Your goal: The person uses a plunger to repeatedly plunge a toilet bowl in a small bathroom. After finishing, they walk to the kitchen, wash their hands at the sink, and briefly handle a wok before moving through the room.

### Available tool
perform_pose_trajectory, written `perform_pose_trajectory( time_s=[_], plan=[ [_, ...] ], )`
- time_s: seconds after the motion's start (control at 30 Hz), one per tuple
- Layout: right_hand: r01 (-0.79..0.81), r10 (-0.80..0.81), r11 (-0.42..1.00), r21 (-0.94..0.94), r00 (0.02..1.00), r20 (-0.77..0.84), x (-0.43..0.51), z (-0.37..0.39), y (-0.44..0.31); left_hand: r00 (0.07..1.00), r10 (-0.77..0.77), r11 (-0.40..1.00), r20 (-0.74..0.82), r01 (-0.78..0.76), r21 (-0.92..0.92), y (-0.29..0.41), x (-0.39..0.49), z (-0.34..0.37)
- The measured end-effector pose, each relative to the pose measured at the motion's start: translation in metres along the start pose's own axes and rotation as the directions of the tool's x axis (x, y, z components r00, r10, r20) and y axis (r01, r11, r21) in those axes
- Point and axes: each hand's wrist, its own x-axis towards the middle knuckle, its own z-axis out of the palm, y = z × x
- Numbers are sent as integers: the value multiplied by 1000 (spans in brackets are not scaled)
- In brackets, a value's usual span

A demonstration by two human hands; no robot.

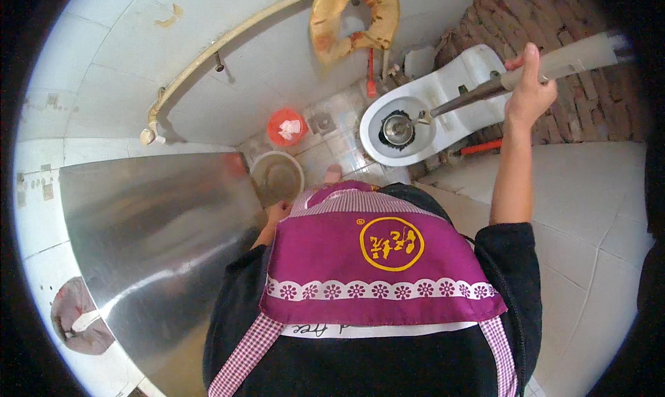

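Note:
My right hand is wrapped around the pale grip of a long-handled mop, thumb along the top. The pole slants down to a round metal head fringed in dark strands, which sits in the bowl of a white toilet. My left hand hangs low beside my purple apron, close to a pale round bucket. Its fingers are partly hidden, and whether it holds anything cannot be made out.
A red bin with white paper stands by the tiled wall. Above hang a yellow padded toilet seat cover and a red-handled tool. A shiny metal panel rises at left. Behind the toilet is a brick-patterned surface.

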Motion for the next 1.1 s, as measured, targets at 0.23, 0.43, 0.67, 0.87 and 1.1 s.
perform_pose_trajectory(
  time_s=[0.23, 0.43, 0.67, 0.87, 1.1],
  plan=[
    [-302, 308, 913, 275, 951, 23, 21, -3, -55, 999, 5, 995, -51, 0, 97, -76, 25, 52],
    [17, -1, 981, 196, 996, -86, 10, 3, -83, 997, 20, 999, -69, -23, -47, -105, 29, 71],
    [-158, 107, 932, 327, 980, 168, -5, 1, -35, 980, 195, 979, -23, -194, 65, -105, 22, 63],
    [-196, 137, 920, 341, 972, 189, -1, 3, -31, 966, 184, 983, -181, -185, 10, -106, 20, 60],
    [-281, 195, 916, 285, 936, 294, 5, 10, -21, 990, 132, 989, -41, -128, 75, -83, 18, 48]
  ],
)
